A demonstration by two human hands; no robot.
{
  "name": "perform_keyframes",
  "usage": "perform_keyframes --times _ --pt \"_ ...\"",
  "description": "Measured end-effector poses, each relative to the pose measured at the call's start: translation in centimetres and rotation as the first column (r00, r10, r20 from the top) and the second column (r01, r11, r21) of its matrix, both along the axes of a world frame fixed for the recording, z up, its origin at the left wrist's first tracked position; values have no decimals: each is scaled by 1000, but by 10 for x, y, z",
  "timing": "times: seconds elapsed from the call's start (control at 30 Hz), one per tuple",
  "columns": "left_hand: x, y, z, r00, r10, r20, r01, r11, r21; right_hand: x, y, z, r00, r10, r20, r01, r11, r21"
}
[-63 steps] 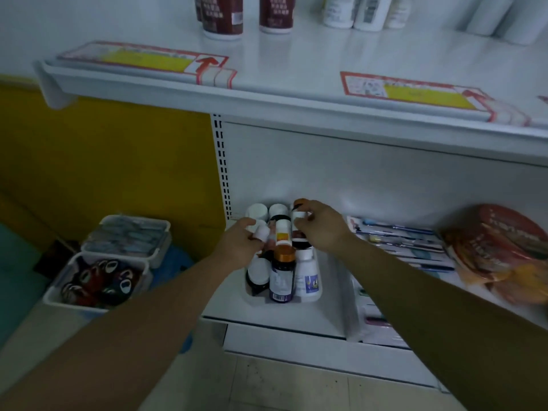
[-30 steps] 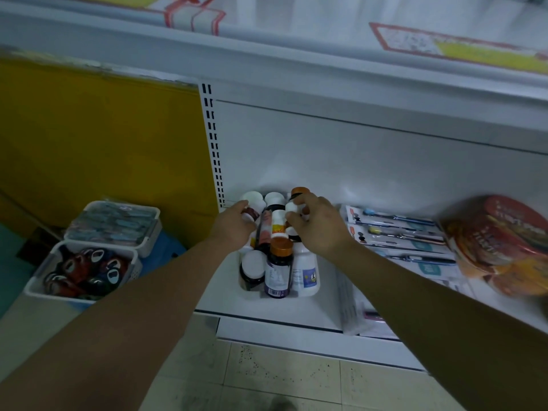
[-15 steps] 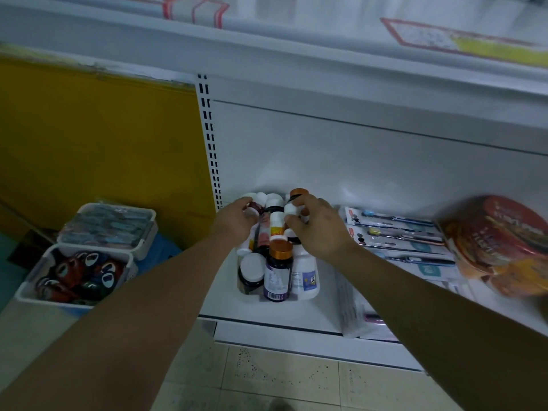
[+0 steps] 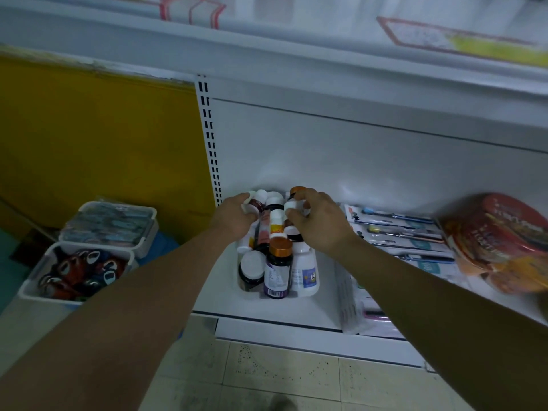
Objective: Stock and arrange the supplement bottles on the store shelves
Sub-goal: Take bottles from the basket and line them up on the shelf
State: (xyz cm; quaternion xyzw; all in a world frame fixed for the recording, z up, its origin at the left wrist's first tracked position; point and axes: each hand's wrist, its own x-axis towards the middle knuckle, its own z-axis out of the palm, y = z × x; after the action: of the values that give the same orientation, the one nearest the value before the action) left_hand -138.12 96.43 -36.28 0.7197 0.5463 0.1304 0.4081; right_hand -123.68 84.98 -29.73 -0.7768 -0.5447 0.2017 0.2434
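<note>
A cluster of several supplement bottles stands in a clear tray (image 4: 308, 293) on the bottom shelf (image 4: 311, 310). At its front are a dark jar with a white lid (image 4: 251, 266), a purple-labelled bottle with an orange cap (image 4: 278, 266) and a white bottle (image 4: 305, 269). My left hand (image 4: 234, 216) grips a small dark-red bottle with a white cap (image 4: 255, 204) at the back left of the cluster. My right hand (image 4: 318, 221) pinches a small white-capped bottle (image 4: 291, 206) at the back right, beside an orange-capped bottle (image 4: 297, 191).
Packaged toothbrushes (image 4: 397, 232) lie on the shelf right of the tray, with a red-orange bag (image 4: 498, 241) further right. Two white bins (image 4: 74, 271) stand on the floor at left. An upper shelf edge (image 4: 326, 60) overhangs. A yellow wall (image 4: 98, 143) is behind the bins.
The camera has tilted down, so the upper shelf's bottles left view. Both hands stayed at the back of the cluster, my left hand now holding a dark-red bottle.
</note>
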Motion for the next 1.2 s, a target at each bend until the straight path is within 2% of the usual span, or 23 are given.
perform_keyframes --times 0.2,0.4,0.57,0.83,1.07,1.2 --pt "-27 -29 42 983 -136 -125 144 988 56 1 -6 20 994 73 77 -65 993 -97" --pt "-55 -80 107 946 -233 -227 264 957 121 -9 -32 55 980 160 122 -144 981 -126" --pt "-70 -133 168 891 -370 -263 430 874 228 -32 -85 111 970 141 200 -132 989 -61" --pt "-111 -200 240 811 -507 -292 585 708 396 -91 -175 206 943 33 332 -66 994 89" --pt "-136 -227 306 815 -494 -303 572 605 554 -117 -203 280 910 -52 412 -74 956 283" --pt "-143 -221 338 857 -442 -264 501 596 627 -117 -185 314 915 -95 393 -49 938 342"
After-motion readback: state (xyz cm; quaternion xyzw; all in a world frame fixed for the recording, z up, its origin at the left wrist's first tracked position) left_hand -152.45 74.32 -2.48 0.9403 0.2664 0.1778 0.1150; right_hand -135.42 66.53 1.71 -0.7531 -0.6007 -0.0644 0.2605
